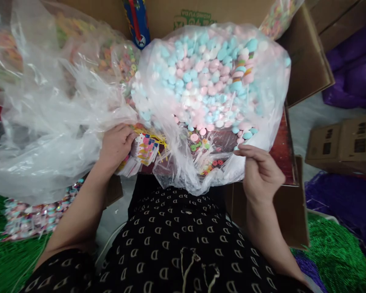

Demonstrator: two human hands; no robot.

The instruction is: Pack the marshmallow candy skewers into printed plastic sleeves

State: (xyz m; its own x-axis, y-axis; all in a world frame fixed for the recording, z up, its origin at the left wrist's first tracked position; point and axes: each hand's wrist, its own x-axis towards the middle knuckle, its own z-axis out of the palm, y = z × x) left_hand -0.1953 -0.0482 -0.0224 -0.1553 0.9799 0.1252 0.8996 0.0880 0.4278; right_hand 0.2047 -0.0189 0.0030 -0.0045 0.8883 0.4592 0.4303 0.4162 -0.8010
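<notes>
My left hand (117, 146) has its fingers curled at the left edge of a stack of printed tags (146, 149) with yellow ties (158, 139); what its fingertips grip is hidden. My right hand (262, 171) is closed in a pinch at the right front of a large clear plastic bag (271, 81). Its fingertips touch or nearly touch a few pastel pieces at the bag's opening, and I cannot make out what is between them. Inside the bag lie many pink, blue and white candy-like pieces (201, 73). Smaller coloured rings (216, 162) show at its front fold.
Another clear bag (64, 106) with orange and green rings fills the left. A cardboard box (305, 57) stands behind, with more cartons (341, 142) at the right. Green tinsel (335, 248) lies at lower right, and strung pastel pieces (39, 215) at lower left.
</notes>
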